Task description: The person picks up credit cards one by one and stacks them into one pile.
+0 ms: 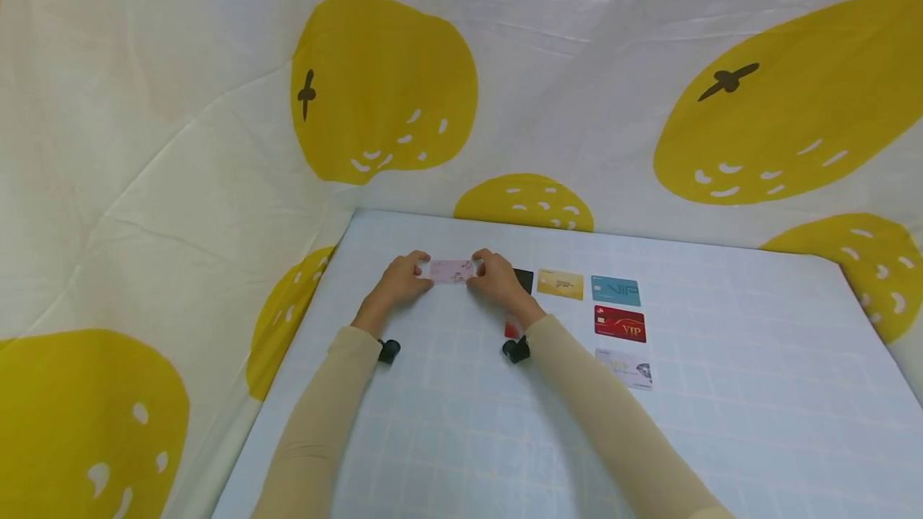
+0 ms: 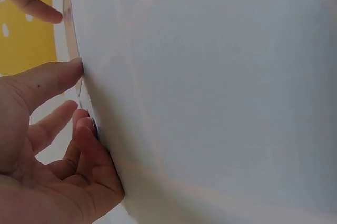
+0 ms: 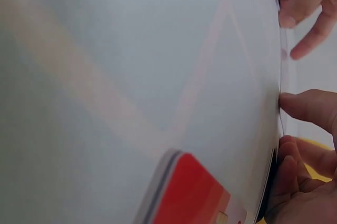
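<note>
Both hands are at a pale pink, patterned card (image 1: 452, 271) low over the far part of the table, at the left. My left hand (image 1: 404, 277) holds its left end between thumb and fingers. At the right end, my right hand (image 1: 496, 277) grips it the same way. Both wrist views show the card almost edge-on, close to the tabletop, with the thumb (image 2: 63, 79) of the left hand and the thumb (image 3: 305, 105) of the right hand at its near edge. A black card (image 1: 524, 280) lies beside the right hand, partly hidden by it.
To the right lie a gold card (image 1: 561, 284), a teal card (image 1: 616, 291), a red VIP card (image 1: 620, 324) and a silvery card (image 1: 624, 367). Another red card (image 3: 192, 195) sits under the right forearm. Fruit-printed cloth (image 1: 548, 102) hangs behind the pale checked table (image 1: 447, 439).
</note>
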The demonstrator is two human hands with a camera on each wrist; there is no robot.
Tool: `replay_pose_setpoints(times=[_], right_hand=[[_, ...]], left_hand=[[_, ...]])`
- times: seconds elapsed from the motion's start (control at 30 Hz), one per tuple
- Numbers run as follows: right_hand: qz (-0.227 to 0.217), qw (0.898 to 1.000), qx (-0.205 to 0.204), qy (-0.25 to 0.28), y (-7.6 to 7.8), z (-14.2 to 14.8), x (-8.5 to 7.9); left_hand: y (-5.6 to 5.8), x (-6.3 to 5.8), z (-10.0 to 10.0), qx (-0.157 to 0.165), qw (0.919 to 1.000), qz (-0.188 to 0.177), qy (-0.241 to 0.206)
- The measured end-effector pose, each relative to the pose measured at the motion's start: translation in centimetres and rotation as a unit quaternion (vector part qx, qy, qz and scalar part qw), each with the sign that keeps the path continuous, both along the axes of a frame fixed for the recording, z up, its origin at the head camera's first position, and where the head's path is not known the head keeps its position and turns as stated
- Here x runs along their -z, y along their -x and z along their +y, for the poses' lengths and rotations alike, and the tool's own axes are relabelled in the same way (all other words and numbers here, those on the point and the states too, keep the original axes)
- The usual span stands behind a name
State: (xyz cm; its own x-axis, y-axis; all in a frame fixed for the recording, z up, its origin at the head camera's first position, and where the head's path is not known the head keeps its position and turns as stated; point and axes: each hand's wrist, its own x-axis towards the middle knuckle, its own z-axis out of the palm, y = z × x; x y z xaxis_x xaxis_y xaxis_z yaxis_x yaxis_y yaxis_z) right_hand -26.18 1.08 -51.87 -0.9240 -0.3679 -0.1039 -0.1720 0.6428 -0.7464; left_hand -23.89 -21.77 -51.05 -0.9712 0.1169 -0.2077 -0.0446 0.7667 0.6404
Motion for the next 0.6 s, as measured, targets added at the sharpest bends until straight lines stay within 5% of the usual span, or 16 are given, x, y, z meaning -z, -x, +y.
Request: replay_pose_setpoints(times=[0.6], right_hand=[[-0.011,1.000,0.004,0.001,-0.11,-0.19,-0.18]], left_hand=[[-0.62,-0.58,0.46,-0.003,1.0000,-0.004,0.006]])
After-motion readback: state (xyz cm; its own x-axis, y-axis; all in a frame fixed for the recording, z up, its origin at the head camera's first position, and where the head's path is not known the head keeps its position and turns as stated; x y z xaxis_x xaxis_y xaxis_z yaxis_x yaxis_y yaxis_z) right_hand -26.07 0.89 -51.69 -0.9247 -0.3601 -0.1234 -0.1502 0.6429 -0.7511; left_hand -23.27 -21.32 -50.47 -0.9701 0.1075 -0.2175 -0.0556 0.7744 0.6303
